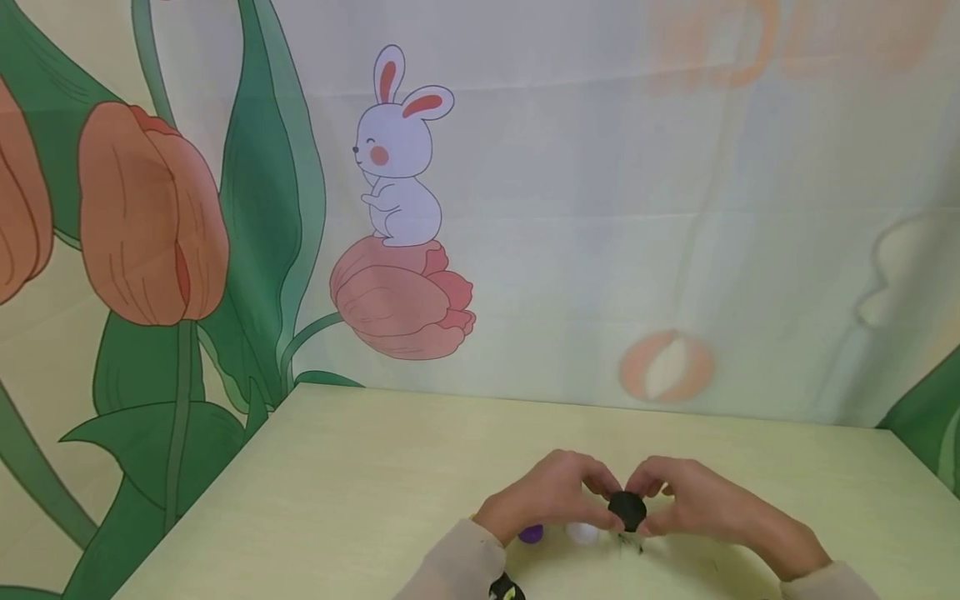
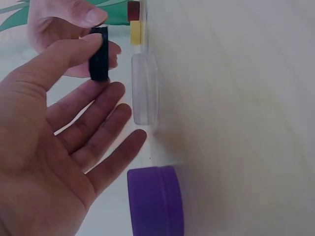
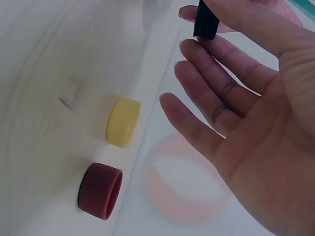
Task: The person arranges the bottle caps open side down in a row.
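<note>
A black round bottle cap (image 1: 627, 511) is held upright just above the table by both hands. My left hand (image 1: 555, 492) pinches its left side between thumb and fingertips, with the other fingers spread in the left wrist view. On the opposite side, my right hand (image 1: 697, 498) pinches the same cap (image 3: 206, 20). A clear whitish cap (image 2: 144, 88) stands on the table beside the left fingers, and a purple cap (image 2: 155, 201) is nearer the left wrist. Below the right fingers sit a yellow cap (image 3: 124, 123) and a dark red cap (image 3: 98, 191).
A black object with yellow marks (image 1: 507, 588) shows partly by the left sleeve at the bottom edge. Small dark marks (image 1: 630, 543) appear on the pale table (image 1: 300, 500) under the hands. Behind the table's far edge hangs a printed cloth (image 1: 540, 250) with a rabbit and tulips.
</note>
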